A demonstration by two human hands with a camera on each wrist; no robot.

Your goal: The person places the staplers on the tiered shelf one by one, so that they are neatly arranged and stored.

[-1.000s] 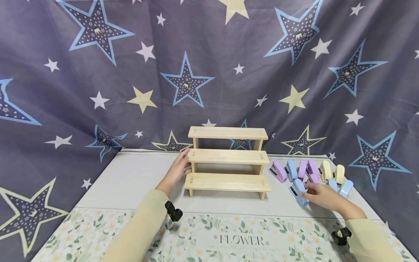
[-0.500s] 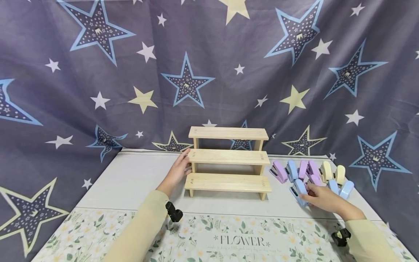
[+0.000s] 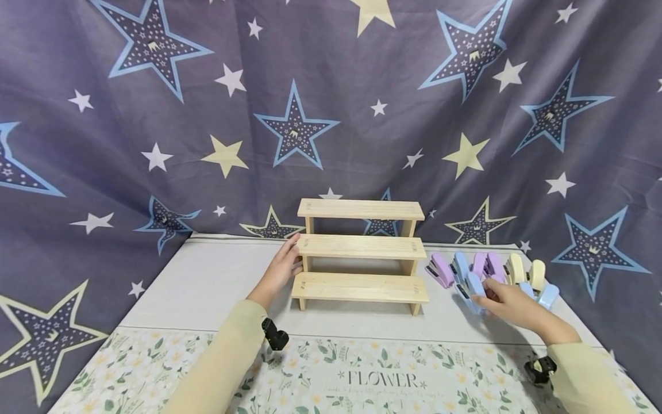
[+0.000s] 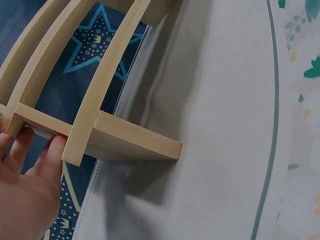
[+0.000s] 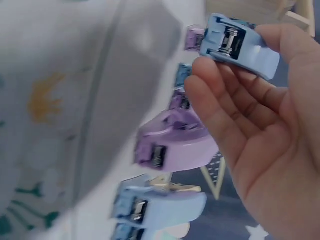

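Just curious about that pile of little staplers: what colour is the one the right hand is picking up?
Light blue. The stapler pinched in the right hand shows best in the right wrist view.

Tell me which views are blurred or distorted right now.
Head view: sharp, evenly lit, with wide-angle bending at the edges. Left wrist view: sharp, but the shelf boards curve from lens distortion. Right wrist view: the table smears with blur; the blue stapler stays fairly clear.

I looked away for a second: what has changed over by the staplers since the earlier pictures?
The right hand has lifted the blue stapler slightly off the table and back toward the row, its fingers now curled around it. The left hand still rests against the wooden shelf, which has not moved, nor have the other staplers.
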